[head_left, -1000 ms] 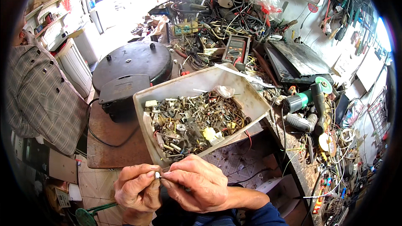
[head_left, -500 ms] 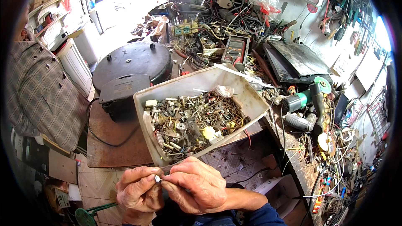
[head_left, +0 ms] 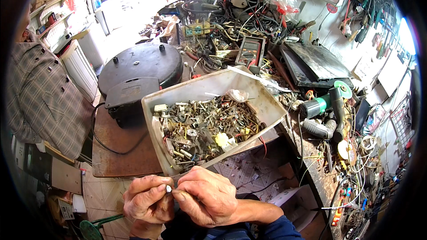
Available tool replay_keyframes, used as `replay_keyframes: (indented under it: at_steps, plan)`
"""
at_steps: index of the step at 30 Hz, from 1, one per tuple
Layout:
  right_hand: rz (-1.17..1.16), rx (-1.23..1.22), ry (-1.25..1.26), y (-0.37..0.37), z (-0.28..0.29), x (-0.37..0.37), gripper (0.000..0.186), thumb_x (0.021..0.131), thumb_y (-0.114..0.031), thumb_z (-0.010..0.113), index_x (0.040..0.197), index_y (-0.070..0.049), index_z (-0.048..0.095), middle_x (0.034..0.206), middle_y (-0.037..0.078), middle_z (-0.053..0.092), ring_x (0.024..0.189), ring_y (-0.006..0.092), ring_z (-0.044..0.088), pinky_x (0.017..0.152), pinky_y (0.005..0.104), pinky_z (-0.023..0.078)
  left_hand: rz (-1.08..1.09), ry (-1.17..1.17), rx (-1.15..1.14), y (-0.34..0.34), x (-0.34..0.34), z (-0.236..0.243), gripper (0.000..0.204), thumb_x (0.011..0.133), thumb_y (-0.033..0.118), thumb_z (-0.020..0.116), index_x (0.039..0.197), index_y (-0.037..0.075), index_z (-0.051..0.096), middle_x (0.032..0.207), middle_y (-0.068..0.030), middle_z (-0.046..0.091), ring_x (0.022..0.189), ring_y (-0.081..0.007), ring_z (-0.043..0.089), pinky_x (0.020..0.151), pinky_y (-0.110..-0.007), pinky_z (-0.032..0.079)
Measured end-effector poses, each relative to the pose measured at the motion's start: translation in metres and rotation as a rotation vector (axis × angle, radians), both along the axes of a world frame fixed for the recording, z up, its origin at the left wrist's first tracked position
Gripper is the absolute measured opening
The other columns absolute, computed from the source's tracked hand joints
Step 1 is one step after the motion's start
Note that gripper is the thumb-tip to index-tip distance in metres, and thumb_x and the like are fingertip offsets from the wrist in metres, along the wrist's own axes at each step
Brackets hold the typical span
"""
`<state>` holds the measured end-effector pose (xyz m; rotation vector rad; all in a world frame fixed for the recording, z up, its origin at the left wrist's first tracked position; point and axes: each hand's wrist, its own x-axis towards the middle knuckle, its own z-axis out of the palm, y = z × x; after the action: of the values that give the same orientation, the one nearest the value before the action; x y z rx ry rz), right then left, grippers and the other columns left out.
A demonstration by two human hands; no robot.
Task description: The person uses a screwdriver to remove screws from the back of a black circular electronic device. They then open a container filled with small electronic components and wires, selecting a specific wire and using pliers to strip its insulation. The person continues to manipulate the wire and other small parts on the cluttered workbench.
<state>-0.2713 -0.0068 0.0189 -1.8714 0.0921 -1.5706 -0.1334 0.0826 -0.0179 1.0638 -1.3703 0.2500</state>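
Observation:
My left hand [head_left: 149, 200] pinches a small part with a white rounded end [head_left: 168, 188] between thumb and fingertips. Its kind is too small to tell. Close against it, my right hand [head_left: 207, 198] is closed, thumb and forefinger pressed together at the part; whatever they grip is hidden. Both hands are held just in front of the near edge of a whitish plastic bin [head_left: 262, 124]. Inside the bin lies a heap of mixed screws, bolts and small metal pieces [head_left: 200, 129], with a yellow-white lump [head_left: 223, 141] among them.
A round black appliance with a hinge housing [head_left: 138, 69] sits left of the bin on a brown tabletop [head_left: 120, 140]. An angle grinder [head_left: 322, 104] and cables crowd the right bench. Behind are a multimeter [head_left: 250, 53] and tangled wires. A person in a checked jacket [head_left: 46, 93] stands at left.
My right hand has shifted slightly left, its fingertips a little changed in pose around the small part. The left hand stays nearly still, and the white end shows slightly more.

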Motion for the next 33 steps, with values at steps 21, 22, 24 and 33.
replay_keyframes:
  at_steps: [21, 22, 24, 33]
  plan:
    - [0.042, 0.1, 0.021, 0.006, -0.005, 0.001, 0.015, 0.094, 0.004, 0.075, 0.084, 0.002, 0.064, 0.073, 0.012, 0.062, 0.056, 0.0273, 0.06, 0.049, 0.0363, 0.047, -0.071, 0.068, 0.0, -0.003, -0.003, 0.005, 0.019, 0.092, 0.015, 0.087, 0.105, 0.007, 0.075, 0.101, -0.0139, 0.077, 0.082, -0.0217, 0.075, 0.072, -0.034, 0.063]
    - [0.056, 0.116, 0.021, 0.006, -0.006, 0.001, 0.016, 0.095, 0.004, 0.074, 0.083, 0.002, 0.063, 0.073, 0.012, 0.061, 0.055, 0.0274, 0.06, 0.049, 0.0366, 0.046, -0.072, 0.062, -0.004, -0.004, -0.003, 0.007, 0.019, 0.092, 0.014, 0.087, 0.105, 0.007, 0.075, 0.101, -0.0138, 0.077, 0.082, -0.0217, 0.075, 0.072, -0.034, 0.063]
    - [0.081, 0.109, 0.05, 0.006, -0.005, -0.002, 0.017, 0.095, 0.004, 0.073, 0.083, 0.002, 0.062, 0.072, 0.012, 0.06, 0.055, 0.0273, 0.059, 0.048, 0.0371, 0.045, -0.08, 0.059, -0.009, -0.004, -0.003, 0.007, 0.019, 0.091, 0.013, 0.088, 0.104, 0.007, 0.076, 0.1, -0.014, 0.077, 0.081, -0.0218, 0.076, 0.071, -0.033, 0.063]
    - [0.06, 0.127, 0.025, 0.004, 0.0, -0.012, 0.011, 0.098, 0.003, 0.069, 0.088, 0.006, 0.067, 0.077, 0.016, 0.067, 0.059, 0.0243, 0.063, 0.052, 0.0333, 0.049, -0.273, 0.289, 0.055, -0.009, -0.006, 0.027, 0.018, 0.092, 0.003, 0.082, 0.102, 0.007, 0.068, 0.094, -0.0149, 0.073, 0.072, -0.0206, 0.075, 0.059, -0.031, 0.061]
